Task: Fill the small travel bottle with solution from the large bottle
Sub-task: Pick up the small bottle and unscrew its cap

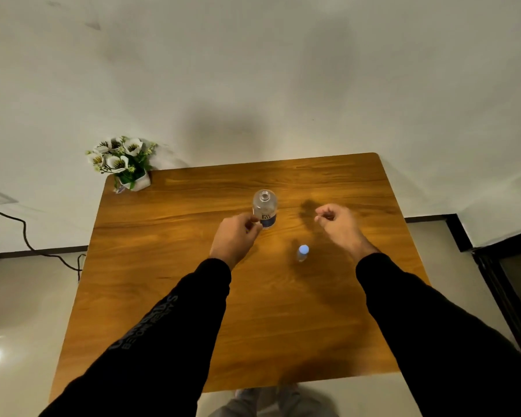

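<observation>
A large clear bottle [264, 208] with a dark blue label stands upright near the middle of the wooden table [193, 296]; its neck is uncapped. Nearer to me and to the right stands the small travel bottle [303, 253], which has a pale blue cap on. My left hand [235, 237] hovers just left of the large bottle with fingers loosely curled, fingertips at the label's edge but not round the bottle. My right hand [339, 225] hangs above the table, right of both bottles, fingers loosely curled. I see nothing held in it.
A small white pot of artificial white flowers [121, 164] sits at the table's far left corner against the wall. A black cable [27, 239] runs from a wall socket down to the floor on the left. A dark piece of furniture [512, 284] stands at the right.
</observation>
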